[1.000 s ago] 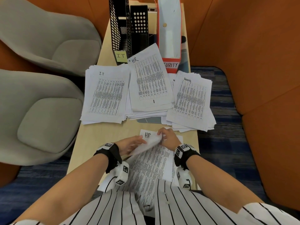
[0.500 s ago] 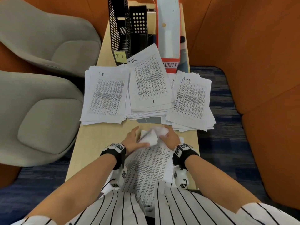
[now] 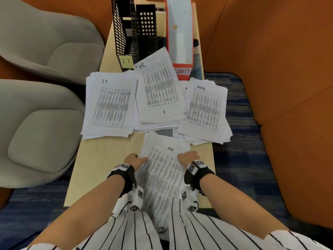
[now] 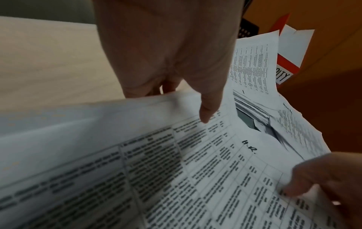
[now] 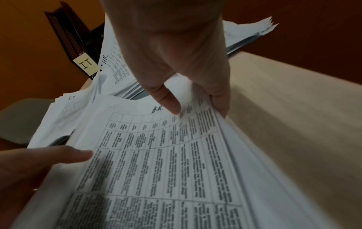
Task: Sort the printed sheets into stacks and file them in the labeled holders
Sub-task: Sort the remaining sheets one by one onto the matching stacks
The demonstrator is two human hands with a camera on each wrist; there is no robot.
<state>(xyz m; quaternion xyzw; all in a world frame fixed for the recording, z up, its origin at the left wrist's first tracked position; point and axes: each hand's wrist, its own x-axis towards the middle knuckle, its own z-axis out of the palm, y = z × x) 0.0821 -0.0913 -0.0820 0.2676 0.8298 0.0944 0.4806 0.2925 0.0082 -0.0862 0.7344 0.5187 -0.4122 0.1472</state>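
Note:
An unsorted pile (image 3: 162, 175) lies at the near table edge, and its top sheet is marked H.R. (image 4: 248, 146). My left hand (image 3: 135, 159) grips its left edge, thumb on top (image 4: 205, 114), fingers tucked under. My right hand (image 3: 188, 156) pinches the right edge between thumb (image 5: 170, 102) and fingers. Beyond lie three sorted stacks: IT (image 3: 110, 105), HR (image 3: 160, 91) and Security (image 3: 205, 109). Behind them stand a black mesh holder labelled IT (image 3: 124, 33), a black perforated holder (image 3: 146, 27) and a red-and-white SECURITY holder (image 3: 182, 38).
The narrow wooden table (image 3: 100, 159) has bare strips on either side of the near pile. Two grey chairs (image 3: 41, 138) stand close on the left. Orange upholstered walls (image 3: 270, 87) close in on the right, over blue carpet (image 3: 234, 159).
The sheet that was curled up between my hands now lies flat. A sheet marked H.R. faces up. Both hands have shifted to the pile's side edges.

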